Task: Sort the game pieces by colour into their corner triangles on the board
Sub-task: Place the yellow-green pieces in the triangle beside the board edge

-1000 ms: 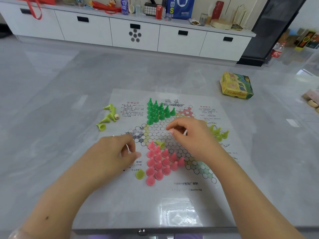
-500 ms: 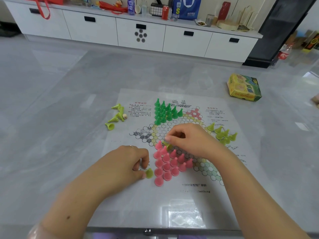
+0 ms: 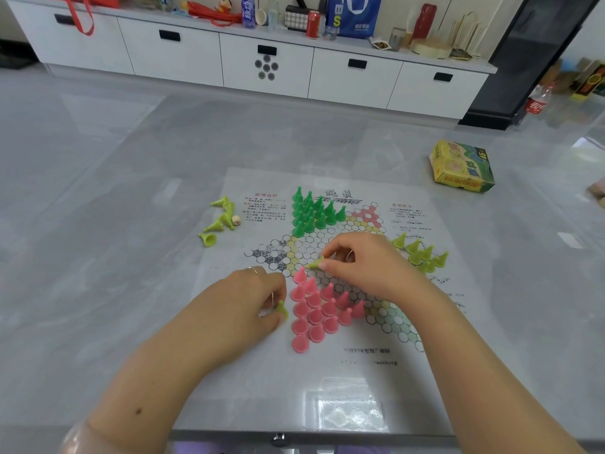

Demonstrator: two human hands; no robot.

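Note:
A paper star board [image 3: 330, 381] lies on the grey table. Dark green cones [image 3: 312, 213] fill its far triangle and pink cones [image 3: 316, 311] fill the near-left one. Several lime cones [image 3: 422, 255] stand at the right corner. My right hand [image 3: 363, 263] pinches a lime cone [image 3: 315, 263] just above the top pink cone. My left hand [image 3: 242, 306] pinches another lime cone [image 3: 282, 310] at the left edge of the pink group.
Several loose lime cones [image 3: 220, 221] and a small beige piece [image 3: 236, 219] lie off the board to the left. A yellow game box [image 3: 463, 167] sits at the far right. White cabinets [image 3: 262, 57] stand beyond the table.
My right hand came down to the lime cone by the pink group and took it in a pinch. My left hand reached the lime cone near the pink pieces and lifted it in its fingers.

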